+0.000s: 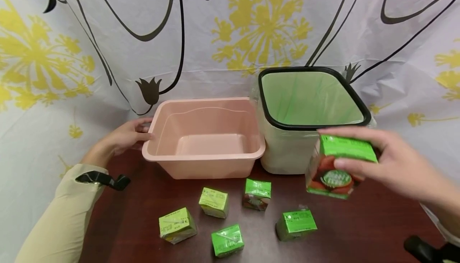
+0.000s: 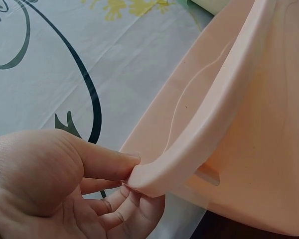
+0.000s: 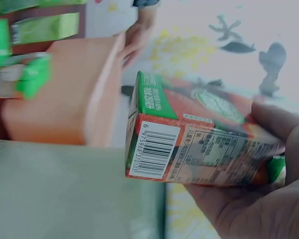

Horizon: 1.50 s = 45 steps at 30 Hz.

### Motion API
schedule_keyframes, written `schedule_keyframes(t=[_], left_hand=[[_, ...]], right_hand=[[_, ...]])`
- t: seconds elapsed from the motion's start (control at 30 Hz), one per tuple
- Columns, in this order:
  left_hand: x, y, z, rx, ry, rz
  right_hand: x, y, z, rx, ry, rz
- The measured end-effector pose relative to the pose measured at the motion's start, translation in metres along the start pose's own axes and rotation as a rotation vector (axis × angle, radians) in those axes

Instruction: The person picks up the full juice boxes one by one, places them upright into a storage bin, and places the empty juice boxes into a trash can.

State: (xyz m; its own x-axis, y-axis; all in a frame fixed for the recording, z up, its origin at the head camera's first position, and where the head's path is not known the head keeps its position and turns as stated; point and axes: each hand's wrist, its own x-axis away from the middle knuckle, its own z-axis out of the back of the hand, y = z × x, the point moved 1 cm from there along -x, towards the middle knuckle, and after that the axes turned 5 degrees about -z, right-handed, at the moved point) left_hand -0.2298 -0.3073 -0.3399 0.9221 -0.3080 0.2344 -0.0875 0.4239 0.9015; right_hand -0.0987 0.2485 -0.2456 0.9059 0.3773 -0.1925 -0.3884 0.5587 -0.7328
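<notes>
While left hand (image 1: 126,137) pinches basin (image 1: 208,168), right hand (image 1: 393,163) grips carton (image 1: 336,178)

Head view facing forward and down over the table (image 1: 345,223), left wrist view close on the pink tub (image 2: 224,104), right wrist view close on the carton (image 3: 199,144), tub common to all.

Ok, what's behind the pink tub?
In the head view, a patterned cloth rises behind the pink tub. The tub covers the cloth's lower part there, so I can't tell whether anything sits low behind it.
</notes>
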Motion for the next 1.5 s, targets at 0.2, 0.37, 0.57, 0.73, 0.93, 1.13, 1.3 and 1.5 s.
schedule_keyframes(t=[0.2, 0.37, 0.57, 0.73, 0.93, 1.13, 1.3, 1.5], left_hand=[[0.000, -0.002, 0.003, 0.006, 0.000, 0.012], [0.001, 0.000, 0.004, 0.018, 0.009, 0.026], [0.000, 0.002, 0.003, 0.023, 0.007, 0.028], [0.000, 0.002, 0.004, 0.027, 0.007, 0.038], [0.001, 0.003, 0.007, 0.027, 0.000, 0.044], [0.002, 0.005, 0.004, 0.019, 0.011, 0.062], [0.000, 0.007, 0.001, 0.020, 0.014, 0.076], [-0.002, 0.004, -0.001, 0.019, 0.023, 0.079]], right_hand=[[-0.060, -0.062, 0.007, 0.066, 0.019, -0.063], [-0.113, -0.101, -0.005, 0.017, -0.033, -0.049], [-0.171, -0.124, -0.033, -0.131, -0.124, -0.029], [-0.215, -0.138, -0.063, -0.195, -0.182, -0.045], [-0.259, -0.145, -0.102, -0.262, -0.263, -0.041], [-0.289, -0.131, -0.143, -0.272, -0.340, -0.050], [-0.305, -0.114, -0.170, -0.270, -0.363, -0.082], [-0.320, -0.077, -0.197, -0.259, -0.375, -0.099]])
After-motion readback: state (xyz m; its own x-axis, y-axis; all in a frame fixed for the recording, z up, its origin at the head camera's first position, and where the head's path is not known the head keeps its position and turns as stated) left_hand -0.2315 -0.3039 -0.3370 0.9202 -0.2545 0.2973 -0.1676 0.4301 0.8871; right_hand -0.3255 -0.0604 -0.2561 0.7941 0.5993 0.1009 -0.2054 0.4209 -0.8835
